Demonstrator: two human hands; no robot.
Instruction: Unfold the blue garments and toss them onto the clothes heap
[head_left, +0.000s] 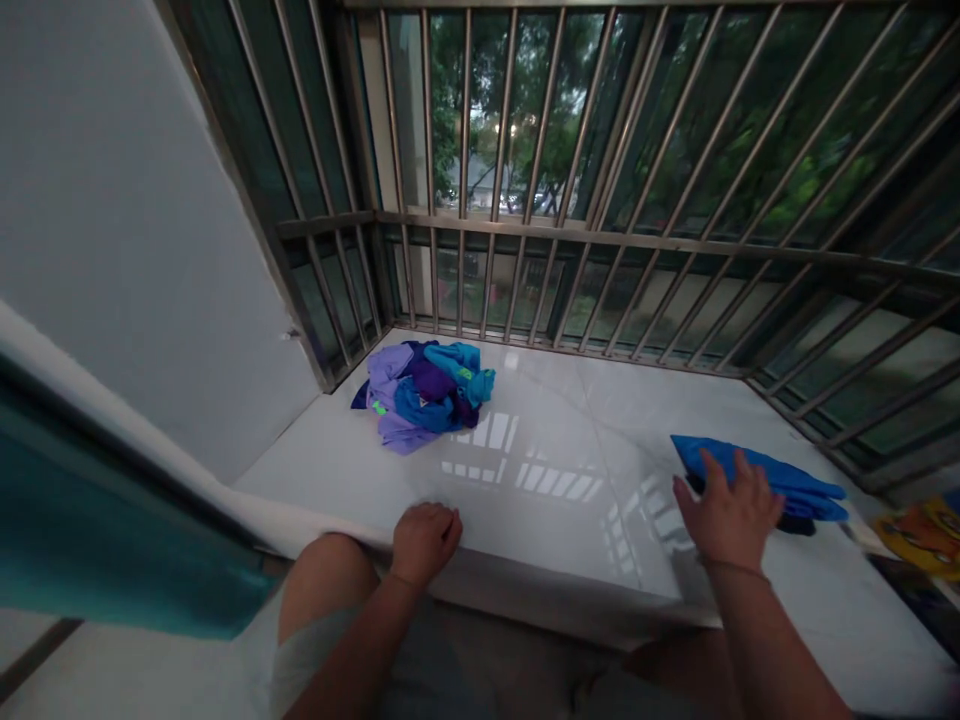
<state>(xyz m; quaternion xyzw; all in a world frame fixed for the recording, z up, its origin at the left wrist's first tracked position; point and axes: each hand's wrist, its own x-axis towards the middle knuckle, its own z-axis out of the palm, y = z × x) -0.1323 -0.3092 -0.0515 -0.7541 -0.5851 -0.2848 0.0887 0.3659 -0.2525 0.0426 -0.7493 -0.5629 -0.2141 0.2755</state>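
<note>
On the right of the white ledge, my right hand (731, 508) reaches over a folded blue garment (799, 482), its fingers spread. Whether the fingertips touch the cloth I cannot tell. Something dark, perhaps more cloth, shows beneath the blue layer. My left hand (426, 538) rests at the ledge's front edge near my knee, fingers curled into a loose fist with nothing seen in it. Further back on the left lies a crumpled heap of clothes (427, 395) in lilac, dark purple, blue and turquoise, apart from both hands.
The glossy white ledge (570, 430) runs under a barred window (517, 225). A white wall (150, 220) and a teal curtain (112, 520) stand at left. Colourful printed items (922, 540) lie at the far right edge.
</note>
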